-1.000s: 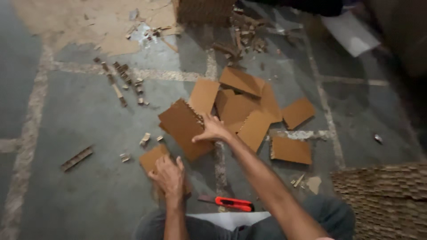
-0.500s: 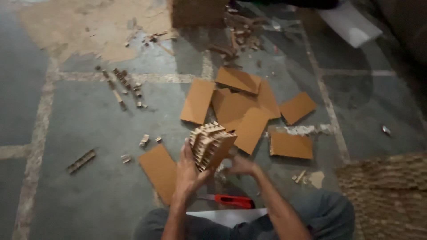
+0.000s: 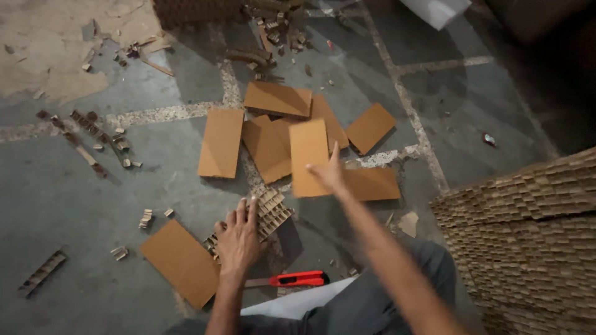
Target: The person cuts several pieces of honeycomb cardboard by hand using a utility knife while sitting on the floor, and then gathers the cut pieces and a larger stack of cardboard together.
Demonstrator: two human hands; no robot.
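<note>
So the left hand (image 3: 239, 239) is lying flat with fingers spread, pressing down on a honeycomb cardboard block (image 3: 264, 214) on the floor close in front of the person, right next to a brown cardboard rectangle (image 3: 180, 262). Half a second ago both hands were holding that block up off the floor, so it's been set down now and the left hand is just pinning it there. The right hand (image 3: 328, 174) is reaching out the other way, fingers loosely open, one pointing up, not pinching anything as far as I can see; it's a bit blurred, hovering over the near edge of an upright tan cardboard panel (image 3: 308, 155) in the scattered pile. A second back that same hand was out on the pile too, so it's looking like a back-and-forth between the pile and the block. Around that panel more flat pieces are lying overlapped, including a long one (image 3: 221, 142) to the left and another (image 3: 371, 127) off to the right. A red utility knife (image 3: 298, 279) is sitting untouched by the person's knee. Further out, little honeycomb offcuts (image 3: 93, 133) are strewn over the grey floor on the left, and a big stack of honeycomb board (image 3: 528, 236) is filling the right side.
</note>
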